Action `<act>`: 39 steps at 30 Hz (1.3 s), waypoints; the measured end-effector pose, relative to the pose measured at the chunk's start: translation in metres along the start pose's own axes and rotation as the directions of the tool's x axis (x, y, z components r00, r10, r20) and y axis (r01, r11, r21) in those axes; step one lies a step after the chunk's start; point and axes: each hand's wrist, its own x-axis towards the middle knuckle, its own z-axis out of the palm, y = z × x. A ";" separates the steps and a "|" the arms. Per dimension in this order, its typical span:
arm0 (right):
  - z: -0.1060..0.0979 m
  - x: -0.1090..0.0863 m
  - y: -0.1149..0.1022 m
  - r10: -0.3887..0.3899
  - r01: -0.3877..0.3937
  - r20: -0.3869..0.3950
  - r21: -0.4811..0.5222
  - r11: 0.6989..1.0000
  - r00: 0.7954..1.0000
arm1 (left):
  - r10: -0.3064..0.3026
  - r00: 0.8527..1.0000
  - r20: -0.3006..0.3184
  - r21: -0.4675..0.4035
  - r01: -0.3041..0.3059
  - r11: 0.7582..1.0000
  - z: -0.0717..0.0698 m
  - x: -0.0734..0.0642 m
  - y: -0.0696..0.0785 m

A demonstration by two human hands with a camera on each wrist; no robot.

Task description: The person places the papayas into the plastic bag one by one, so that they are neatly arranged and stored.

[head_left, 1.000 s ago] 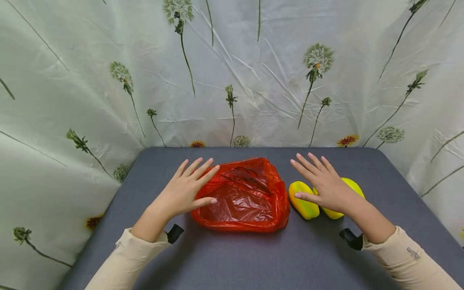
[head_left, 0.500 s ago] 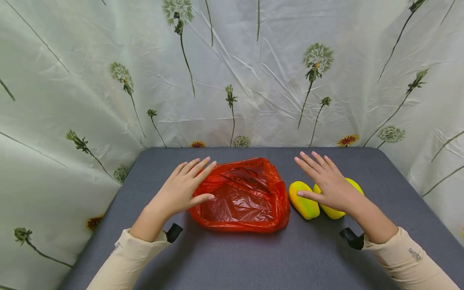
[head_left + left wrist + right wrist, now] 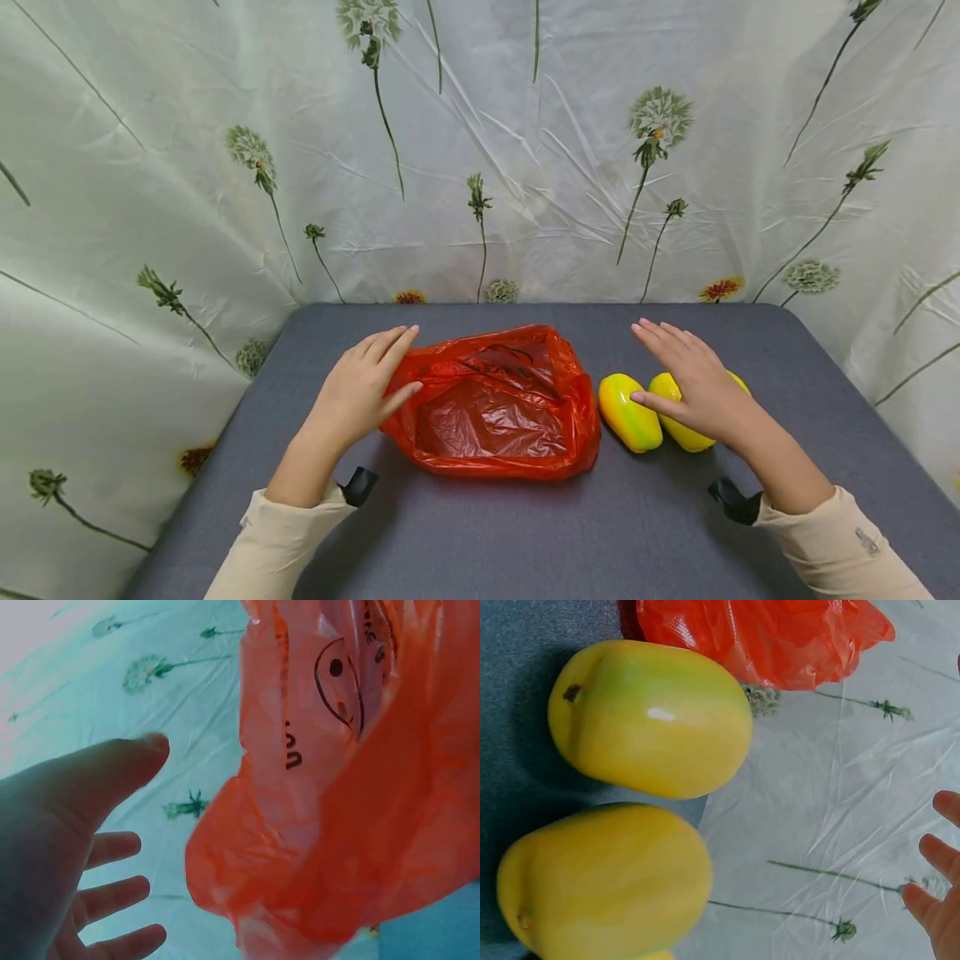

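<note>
A red plastic bag (image 3: 495, 417) stands on the table with its mouth spread wide toward me. My left hand (image 3: 352, 396) hovers at its left side, fingers straight and thumb apart, holding nothing. In the left wrist view, the thumb and fingers (image 3: 120, 896) show beside the bag's wall (image 3: 277, 810), with a gap between. To the bag's right lies a yellow-green mango (image 3: 630, 414). A second mango (image 3: 678, 417) sits next to it, partly behind my right hand (image 3: 697, 387). That hand is held over the fruit with fingers extended. A third yellow fruit (image 3: 738, 382) peeks out behind it, mostly hidden.
The grey table (image 3: 487, 533) reaches back to a white curtain (image 3: 540, 167) printed with dandelions. Dark straps (image 3: 360, 486) sit at both wrists, by the cream sleeves.
My left hand has shifted a little left, turning its palm more toward the bag. The right hand has drifted slightly right, its fingers closer together. Bag and fruit stay put.
</note>
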 end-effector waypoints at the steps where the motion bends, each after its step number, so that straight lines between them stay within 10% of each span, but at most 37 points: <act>1: 0.000 -0.002 0.001 0.012 -0.012 -0.002 0.005 1.000 1.000 | -0.020 1.000 -0.013 -0.005 0.020 1.000 0.001 -0.002 -0.001; 8: -0.003 -0.016 0.010 0.099 -0.096 -0.030 0.076 0.992 0.995 | -0.146 0.984 -0.107 -0.053 0.141 0.989 0.010 -0.015 -0.007; 16: -0.002 -0.032 0.021 0.188 -0.179 -0.057 0.130 0.975 0.980 | -0.287 0.932 -0.223 -0.197 0.245 0.949 0.025 -0.026 -0.011; 26: 0.006 -0.053 0.037 0.344 -0.322 -0.067 0.221 0.921 0.937 | -0.460 0.863 -0.208 -0.550 0.286 0.785 0.041 -0.027 -0.014; 39: 0.021 -0.088 0.072 0.519 -0.483 -0.042 0.310 0.819 0.854 | -0.529 0.819 -0.222 -0.651 0.279 0.706 0.032 -0.023 0.000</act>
